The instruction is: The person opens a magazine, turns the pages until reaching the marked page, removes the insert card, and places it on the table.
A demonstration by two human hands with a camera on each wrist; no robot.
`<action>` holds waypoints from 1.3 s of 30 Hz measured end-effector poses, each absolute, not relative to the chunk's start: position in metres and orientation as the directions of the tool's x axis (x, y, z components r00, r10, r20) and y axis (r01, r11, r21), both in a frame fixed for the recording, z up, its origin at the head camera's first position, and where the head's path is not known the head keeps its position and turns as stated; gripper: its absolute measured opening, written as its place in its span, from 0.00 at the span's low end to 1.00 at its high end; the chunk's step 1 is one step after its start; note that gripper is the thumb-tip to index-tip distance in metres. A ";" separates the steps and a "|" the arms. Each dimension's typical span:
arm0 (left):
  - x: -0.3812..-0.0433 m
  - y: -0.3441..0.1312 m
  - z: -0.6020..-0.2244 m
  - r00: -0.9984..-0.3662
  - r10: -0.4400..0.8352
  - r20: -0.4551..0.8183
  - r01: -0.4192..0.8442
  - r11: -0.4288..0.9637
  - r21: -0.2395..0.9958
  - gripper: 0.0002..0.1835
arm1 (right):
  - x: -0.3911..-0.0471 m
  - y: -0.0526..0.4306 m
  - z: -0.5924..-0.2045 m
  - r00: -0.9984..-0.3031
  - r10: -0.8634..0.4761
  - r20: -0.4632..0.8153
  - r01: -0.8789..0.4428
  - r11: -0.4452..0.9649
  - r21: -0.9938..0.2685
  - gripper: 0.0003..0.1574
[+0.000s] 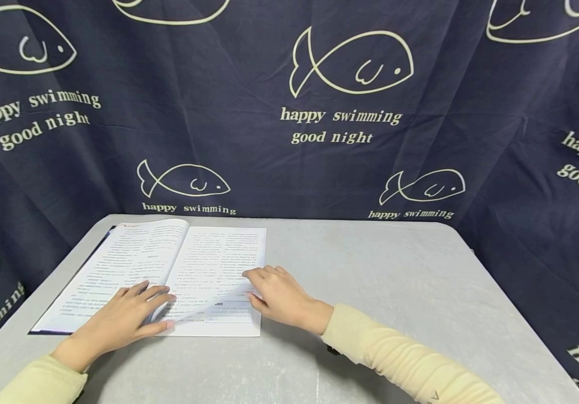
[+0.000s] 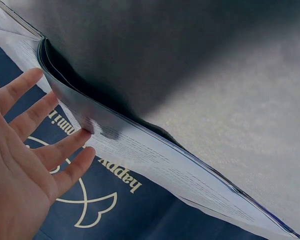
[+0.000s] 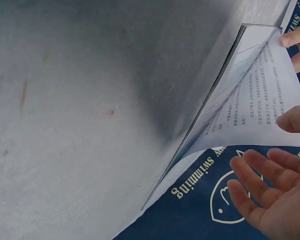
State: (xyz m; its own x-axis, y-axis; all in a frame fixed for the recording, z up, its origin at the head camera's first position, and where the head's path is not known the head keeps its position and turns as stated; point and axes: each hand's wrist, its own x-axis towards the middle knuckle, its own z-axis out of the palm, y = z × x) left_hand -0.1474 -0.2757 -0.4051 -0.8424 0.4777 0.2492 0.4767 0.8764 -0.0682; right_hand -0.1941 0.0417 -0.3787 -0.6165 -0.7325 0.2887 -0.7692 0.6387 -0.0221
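An open book (image 1: 118,252) with printed pages lies on the left part of the table. My left hand (image 1: 123,320) rests spread over its lower middle by the fold, the thumb along the bottom edge. In the left wrist view that hand's fingertips (image 2: 85,137) touch the curved page, fingers apart. At the right edge of the book, my right hand (image 1: 284,297) pinches a page (image 1: 219,264), whose lower corner is raised and bowed. The thumb (image 3: 292,120) lies against the printed underside in the right wrist view, the other fingers beside the page's edge.
The grey table (image 1: 370,280) extends to the right of the book. A dark blue curtain (image 1: 259,157) with fish drawings and lettering hangs behind and around it. The book's dark cover (image 1: 49,332) shows along its left and lower-left edges.
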 end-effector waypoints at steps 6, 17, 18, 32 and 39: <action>-0.148 -0.275 -0.403 -0.866 0.450 0.220 0.451 0.891 -0.048 0.28 | -0.195 0.043 -0.378 -0.634 -0.708 0.311 -0.754 0.655 -0.048 0.28; -0.150 -0.278 -0.406 -0.853 0.448 0.269 0.453 0.890 -0.050 0.28 | -0.195 0.045 -0.379 -0.623 -0.695 0.358 -0.757 0.651 -0.053 0.28; -0.150 -0.278 -0.406 -0.849 0.450 0.277 0.454 0.889 -0.051 0.28 | -0.195 0.045 -0.380 -0.621 -0.697 0.359 -0.758 0.650 -0.048 0.28; -0.150 -0.279 -0.406 -0.809 0.443 0.386 0.456 0.888 -0.061 0.35 | -0.187 0.043 -0.386 -0.635 -0.749 0.192 -0.761 0.648 0.012 0.29; -0.151 -0.279 -0.406 -0.804 0.433 0.408 0.441 0.894 -0.079 0.39 | -0.185 0.041 -0.390 -0.622 -0.770 0.142 -0.772 0.633 0.052 0.31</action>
